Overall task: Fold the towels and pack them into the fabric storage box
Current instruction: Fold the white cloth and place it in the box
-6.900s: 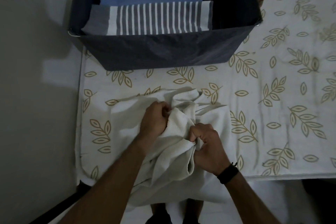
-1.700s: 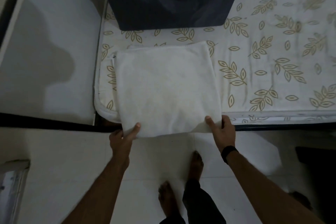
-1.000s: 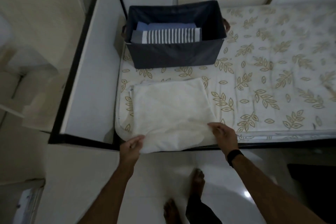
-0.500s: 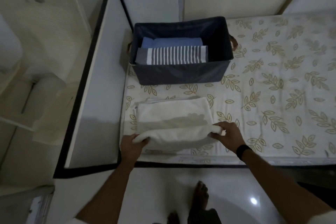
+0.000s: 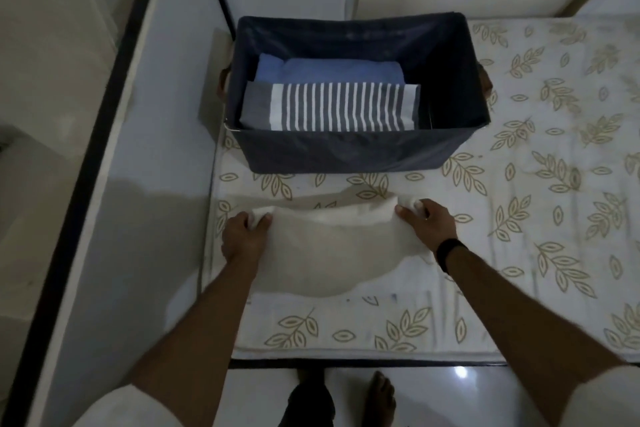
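Note:
A white towel (image 5: pixel 332 246) lies folded over on the leaf-patterned mattress (image 5: pixel 519 236), in front of the dark blue fabric storage box (image 5: pixel 346 152). My left hand (image 5: pixel 244 237) pinches the towel's far left corner. My right hand (image 5: pixel 427 224) grips its far right corner. Both corners sit near the towel's far edge, and the near part sags in a curve. Inside the box, on its left side, a grey-and-white striped towel (image 5: pixel 332 111) lies on a blue towel (image 5: pixel 329 69). The box's right side holds nothing.
A white bed side panel with a black edge (image 5: pixel 138 149) runs along the left of the mattress. White walls stand behind the box. Glossy floor tiles (image 5: pixel 450 399) and my bare feet (image 5: pixel 377 395) show at the bottom.
Both hands carried the towel's near edge away from me, toward the box, folding it over itself. The view moved closer to the bed.

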Available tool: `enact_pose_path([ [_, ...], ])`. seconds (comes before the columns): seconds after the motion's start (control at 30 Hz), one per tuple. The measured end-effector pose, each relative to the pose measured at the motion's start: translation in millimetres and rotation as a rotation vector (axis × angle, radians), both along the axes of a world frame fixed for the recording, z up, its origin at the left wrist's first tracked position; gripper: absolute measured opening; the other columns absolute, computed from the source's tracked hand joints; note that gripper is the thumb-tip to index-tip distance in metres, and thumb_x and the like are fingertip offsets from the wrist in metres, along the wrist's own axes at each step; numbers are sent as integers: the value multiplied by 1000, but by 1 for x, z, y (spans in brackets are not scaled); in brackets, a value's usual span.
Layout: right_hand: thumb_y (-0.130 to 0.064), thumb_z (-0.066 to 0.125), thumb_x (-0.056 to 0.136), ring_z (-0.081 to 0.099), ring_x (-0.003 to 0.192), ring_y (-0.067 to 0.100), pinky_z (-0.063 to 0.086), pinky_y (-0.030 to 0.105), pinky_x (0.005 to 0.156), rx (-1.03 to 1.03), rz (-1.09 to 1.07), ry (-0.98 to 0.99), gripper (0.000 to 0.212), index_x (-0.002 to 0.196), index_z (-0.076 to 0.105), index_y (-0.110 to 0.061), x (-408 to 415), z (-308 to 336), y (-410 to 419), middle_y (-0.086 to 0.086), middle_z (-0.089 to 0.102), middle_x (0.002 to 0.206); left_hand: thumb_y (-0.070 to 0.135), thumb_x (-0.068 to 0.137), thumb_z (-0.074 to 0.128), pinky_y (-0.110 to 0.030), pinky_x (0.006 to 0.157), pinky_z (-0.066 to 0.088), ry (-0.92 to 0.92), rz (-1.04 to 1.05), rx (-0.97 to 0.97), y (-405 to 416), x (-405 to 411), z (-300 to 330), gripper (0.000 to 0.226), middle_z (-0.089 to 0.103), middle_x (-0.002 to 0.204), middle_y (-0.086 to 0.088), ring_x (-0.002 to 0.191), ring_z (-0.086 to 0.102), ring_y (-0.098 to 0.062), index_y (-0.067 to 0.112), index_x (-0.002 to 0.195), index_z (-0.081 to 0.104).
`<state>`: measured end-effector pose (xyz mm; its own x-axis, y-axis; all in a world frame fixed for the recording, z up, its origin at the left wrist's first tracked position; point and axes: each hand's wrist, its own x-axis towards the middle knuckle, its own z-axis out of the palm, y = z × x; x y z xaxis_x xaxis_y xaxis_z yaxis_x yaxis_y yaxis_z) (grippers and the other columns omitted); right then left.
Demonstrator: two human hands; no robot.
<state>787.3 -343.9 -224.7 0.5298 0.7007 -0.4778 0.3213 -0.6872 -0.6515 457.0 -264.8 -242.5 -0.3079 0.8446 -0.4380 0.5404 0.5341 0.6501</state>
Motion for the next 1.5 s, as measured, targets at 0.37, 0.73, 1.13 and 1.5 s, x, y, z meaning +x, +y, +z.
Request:
enact_pose_path([
  [0.37, -57, 89, 55, 70, 94, 26, 59, 37, 77, -206, -245, 542, 76, 115, 68, -15, -10, -5, -48, 5, 74, 104, 45, 37, 99, -37, 89, 55, -567, 53, -550, -25, -32, 8, 106, 66, 122, -4, 107, 63, -22, 13, 129, 58],
  [0.73, -40, 82, 74, 70, 98, 33, 58, 50, 84, -96, -146, 780, 48, 116, 69, -20, 5, 69, -54, 7, 75, 105, 39, 64, 89, -45, 86, 56, -641, -22, -406, -35, -15, 97, 66, 72, 113, -5, 104, 67, -28, 20, 122, 65],
  [1.13, -38, 84, 70, 70, 100, 31, 56, 53, 88, 258, -195, 766, 57, 120, 67, -20, 45, 206, 24, 8, 74, 109, 34, 51, 95, -37, 79, 57, -495, -265, -192, 42, 36, 239, 82, 69, 116, -3, 104, 67, -23, 22, 124, 59],
  [1.5, -43, 80, 74, 70, 96, 28, 58, 43, 79, 350, -286, 660, 45, 112, 68, -23, 69, 183, 170, 4, 75, 103, 44, 76, 79, -43, 91, 53, -452, -173, 48, 215, 88, 195, 57, 65, 116, -5, 102, 63, -27, 17, 123, 60],
])
